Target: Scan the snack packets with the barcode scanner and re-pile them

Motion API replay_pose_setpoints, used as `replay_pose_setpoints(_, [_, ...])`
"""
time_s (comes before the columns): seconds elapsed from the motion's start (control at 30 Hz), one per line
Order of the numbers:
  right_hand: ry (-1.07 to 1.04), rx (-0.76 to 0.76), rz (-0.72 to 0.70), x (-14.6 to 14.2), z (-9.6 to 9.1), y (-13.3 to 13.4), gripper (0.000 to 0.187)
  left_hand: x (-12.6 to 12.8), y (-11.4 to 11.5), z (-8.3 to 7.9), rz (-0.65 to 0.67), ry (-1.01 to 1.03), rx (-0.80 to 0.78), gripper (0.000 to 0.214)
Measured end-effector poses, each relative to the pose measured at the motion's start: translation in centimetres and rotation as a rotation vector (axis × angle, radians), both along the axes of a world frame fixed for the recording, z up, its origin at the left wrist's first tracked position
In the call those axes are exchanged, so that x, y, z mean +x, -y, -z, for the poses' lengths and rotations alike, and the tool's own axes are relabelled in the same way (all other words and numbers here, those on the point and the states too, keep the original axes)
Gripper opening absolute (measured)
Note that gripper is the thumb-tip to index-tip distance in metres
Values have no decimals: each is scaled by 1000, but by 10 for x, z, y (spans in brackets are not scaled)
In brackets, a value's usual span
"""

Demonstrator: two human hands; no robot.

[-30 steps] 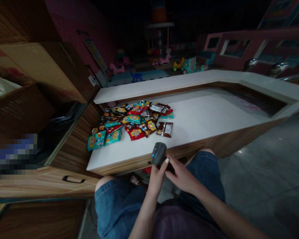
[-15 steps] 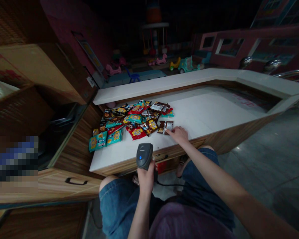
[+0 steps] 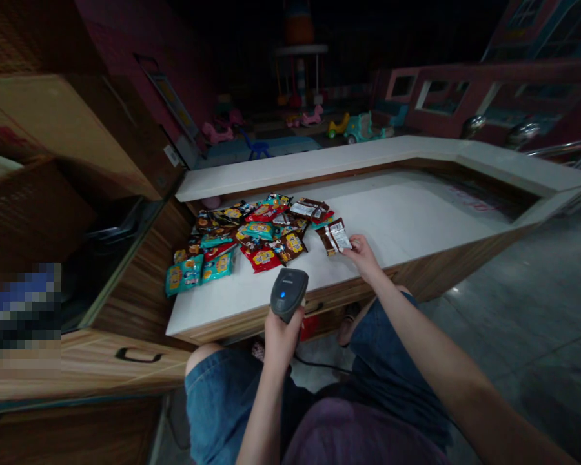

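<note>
My left hand is wrapped round the handle of a dark grey barcode scanner with a lit blue dot, held in front of the counter edge. The scanner's head points toward the counter. On the right, my right hand grips the edge of a brown snack packet between thumb and fingers, its silvery printed side showing. The packet looks tilted up from the white counter. To its left lies a heap of snack packets in brown, red, teal and black wrappers.
A raised white ledge runs along the counter's far side. Cardboard boxes stand at the left above a wooden cabinet with a black drawer handle. A black cable hangs below the scanner. Toy vehicles sit beyond the counter.
My right hand has lifted and tilted the brown packet, moving it slightly right. The scanner in my left hand has shifted a little to the right and turned toward the packet.
</note>
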State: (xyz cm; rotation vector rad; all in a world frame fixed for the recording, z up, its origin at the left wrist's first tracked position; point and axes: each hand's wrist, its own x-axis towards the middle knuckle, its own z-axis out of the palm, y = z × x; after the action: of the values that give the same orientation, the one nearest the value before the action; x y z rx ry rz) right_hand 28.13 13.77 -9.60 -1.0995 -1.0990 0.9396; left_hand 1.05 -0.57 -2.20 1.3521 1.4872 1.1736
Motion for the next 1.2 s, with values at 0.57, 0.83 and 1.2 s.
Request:
replay_pose_setpoints(0.57, [5,-30,-99,5,-5,12,50,43,-18,-23,170,91,-120,31])
replay_pose_setpoints(0.83, [1,-49,-59,1,-8,15,56,42,-10,-22,169,140,-112,28])
replay_pose_setpoints(1.2, [162,-274,537,84,-28,-18,40,17,-2,-19,71,176,-120,33])
